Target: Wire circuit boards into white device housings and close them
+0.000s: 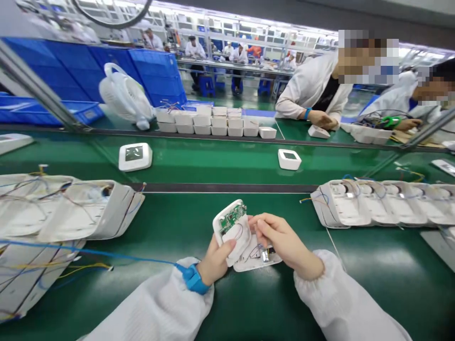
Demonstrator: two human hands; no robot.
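My left hand (216,260) grips a white plastic housing half (232,229) that carries a green circuit board, tilted upright with thin wires running from it. My right hand (280,239) is closed in a pinch at the edge of that half and over the second white housing half (256,258), which lies flat on the green mat under both hands. A blue wrist strap (194,279) with a blue cord sits on my left wrist.
Rows of opened white housings with wires lie at left (88,208) and right (355,201). On the conveyor belt sit two closed white units (135,156), (289,159). Stacked white parts (213,124) and a white fan (124,97) stand beyond. Two people in white coats work across the belt at right.
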